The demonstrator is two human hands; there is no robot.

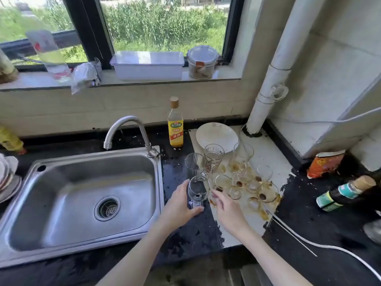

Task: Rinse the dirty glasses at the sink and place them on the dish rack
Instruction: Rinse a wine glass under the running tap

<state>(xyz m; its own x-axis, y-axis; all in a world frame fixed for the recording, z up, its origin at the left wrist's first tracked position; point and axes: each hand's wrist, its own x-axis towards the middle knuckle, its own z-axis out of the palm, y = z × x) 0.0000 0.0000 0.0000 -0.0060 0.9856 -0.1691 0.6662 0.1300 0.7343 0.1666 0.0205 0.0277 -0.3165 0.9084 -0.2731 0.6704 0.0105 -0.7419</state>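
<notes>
My left hand [179, 205] has its fingers [182, 187] curled round a small clear stemmed glass [197, 189] standing on the black counter [185, 234] just right of the steel sink [82, 195]; a dark residue sits in its bowl. My right hand [227, 209] is spread loose, holding nothing, its fingertips [215, 193] just beside that glass and touching or nearly touching a gold-rimmed tumbler [222, 182] with brown dregs. Beyond my fingertips stand a taller wine glass [194, 164] and a cut-glass tumbler [213, 155] holding a little pale liquid. To the right of them a cluster of dirty glasses [255, 186] with brown stains lies on a pale mat [268, 153], a white plate [216, 136] behind. The sink basin holds nothing but its drain strainer [107, 208].
</notes>
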